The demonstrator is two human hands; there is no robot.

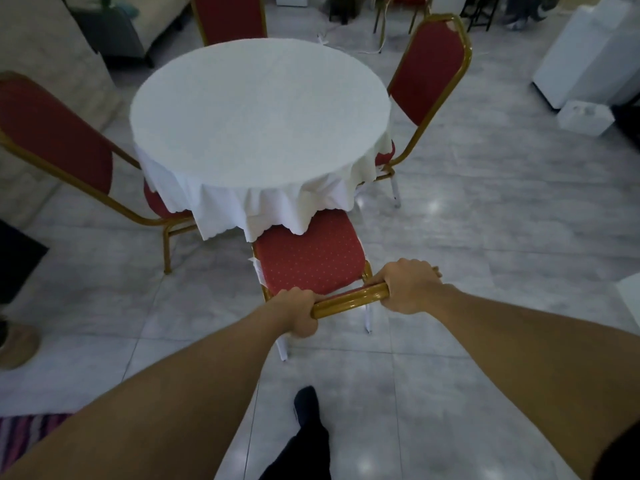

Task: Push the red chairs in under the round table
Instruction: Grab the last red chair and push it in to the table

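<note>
- While both arms reach forward and down, the left hand (297,311) is curled shut around the left end of a gold top rail (349,300), its fingers wrapped over the bar and the thumb below.
- The right hand (408,285) is closed in the same way on the right end of that rail, knuckles up, with a bare stretch of gold tube showing between the two hands.
- That rail belongs to the near chair (311,259), whose red dotted seat lies just past the hands; its backrest is seen almost edge-on from above, so the padding cannot be made out.
- The front edge of this seat sits under the hanging hem of the white tablecloth (263,206), while the rest of the seat and the pale rear legs stand clear of it on the floor.
- The round table (259,112) stands straight ahead, covered by the cloth, which drapes in scalloped folds on the near side.
- The left chair (55,133) stands beside the table with its red back tilted outward and its seat partly tucked under the cloth.
- The right chair (433,71) stands on the opposite side, its seat mostly hidden by the cloth, its gold frame chipped white at the top corner.
- The far chair (230,17) shows only its red back above the table's far edge.
- A dark-trousered leg and foot (306,405) steps forward on the glossy grey floor tiles (502,220) beneath the arms.
- A striped rug (27,434) shows at the lower left corner, and white boxes (588,50) stand at the upper right.
</note>
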